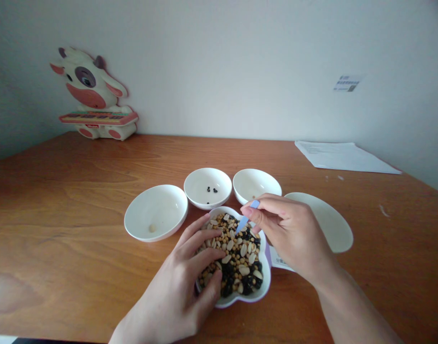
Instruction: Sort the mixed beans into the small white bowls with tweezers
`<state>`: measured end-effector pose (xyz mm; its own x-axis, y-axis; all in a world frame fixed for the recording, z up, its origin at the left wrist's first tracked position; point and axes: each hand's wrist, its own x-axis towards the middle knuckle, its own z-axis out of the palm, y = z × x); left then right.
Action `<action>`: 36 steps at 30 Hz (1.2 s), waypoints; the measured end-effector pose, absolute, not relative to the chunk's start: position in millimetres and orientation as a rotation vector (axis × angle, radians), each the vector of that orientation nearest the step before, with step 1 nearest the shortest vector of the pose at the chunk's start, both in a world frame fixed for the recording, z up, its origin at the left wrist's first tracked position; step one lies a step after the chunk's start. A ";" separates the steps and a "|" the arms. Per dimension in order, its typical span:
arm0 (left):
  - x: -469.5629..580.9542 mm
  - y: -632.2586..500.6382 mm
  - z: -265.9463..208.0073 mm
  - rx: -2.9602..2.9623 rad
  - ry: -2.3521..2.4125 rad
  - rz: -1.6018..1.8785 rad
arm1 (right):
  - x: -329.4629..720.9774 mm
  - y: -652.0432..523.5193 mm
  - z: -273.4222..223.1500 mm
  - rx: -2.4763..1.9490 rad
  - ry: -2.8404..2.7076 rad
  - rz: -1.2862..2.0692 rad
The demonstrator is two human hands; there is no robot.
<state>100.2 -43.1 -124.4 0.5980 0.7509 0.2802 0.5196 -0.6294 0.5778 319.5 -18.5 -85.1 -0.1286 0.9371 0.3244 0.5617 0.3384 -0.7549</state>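
My right hand (290,229) pinches light-blue tweezers (243,222), their tips down among the beans near the far side of a scalloped white dish (265,279). Mixed pale split peanuts (244,250), small yellow beans and black beans (228,277) fill this dish. Spread over its left side, my left hand (183,277) has its fingertips resting at the contents. Whether the tweezers grip a bean is too small to tell. Beyond the dish, a white bowl (208,174) holds several black beans. The left bowl (136,215) has one pale piece in it, and the right bowl (257,177) a small bean.
A white oval plate (335,229) lies to the right, partly behind my right hand. Beside the dish is a printed card (280,260). A cow toy with a keyboard (97,105) stands at the back left, and paper sheets (344,156) lie at the back right.
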 end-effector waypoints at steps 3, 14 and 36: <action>101.1 -43.1 -123.9 2.381 1.017 0.719 | 319.5 -19.0 -85.5 -1.325 -1.808 0.556; 101.3 -43.2 -124.0 2.377 1.014 0.715 | 320.6 -21.7 -82.6 -1.304 -1.720 0.481; 99.7 -43.1 -125.8 2.403 1.015 0.687 | 340.0 -8.6 -95.0 -1.379 -1.362 -0.044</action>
<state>99.7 -43.1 -125.8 0.6068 0.7475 0.2703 0.5286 -0.6335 0.5651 340.0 -8.6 -95.0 0.3287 0.6581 0.6774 0.7006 0.3111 -0.6422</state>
